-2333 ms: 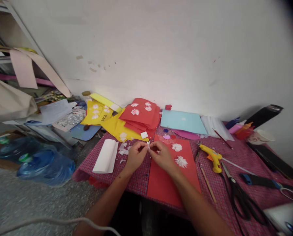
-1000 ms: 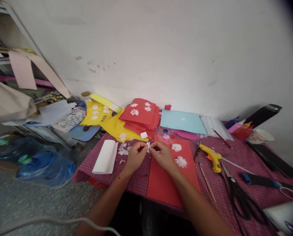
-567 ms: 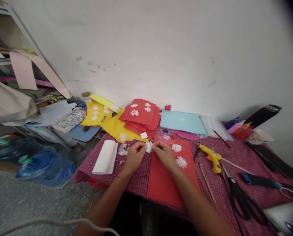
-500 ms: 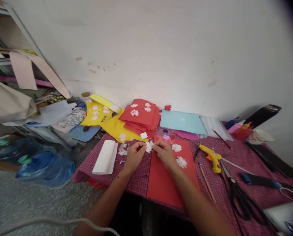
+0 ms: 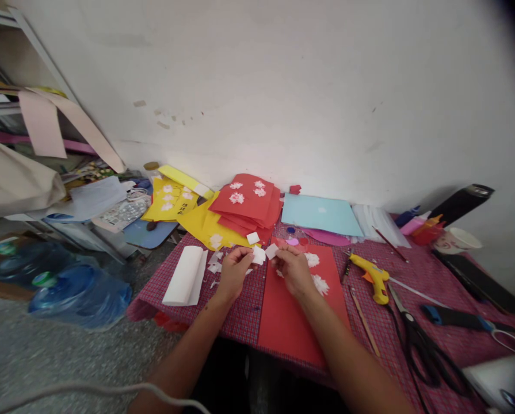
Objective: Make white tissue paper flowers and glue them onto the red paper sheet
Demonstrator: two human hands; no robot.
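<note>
My left hand pinches a small white paper piece between thumb and fingers. My right hand pinches a second small white paper piece a short gap to the right. Both hands hover over the left edge of a red paper sheet lying on the checked tablecloth. Two white paper flowers are stuck on the red sheet just right of my right hand. White paper scraps lie left of my left hand.
A folded white paper lies at the table's left. Stacks of red, yellow and light blue paper sit by the wall. A yellow glue gun, black scissors, a pencil and a cup lie to the right. Water bottles stand on the floor.
The single small white paper held between both hands has come apart into two pieces, and my hands have drawn slightly apart, one piece in each.
</note>
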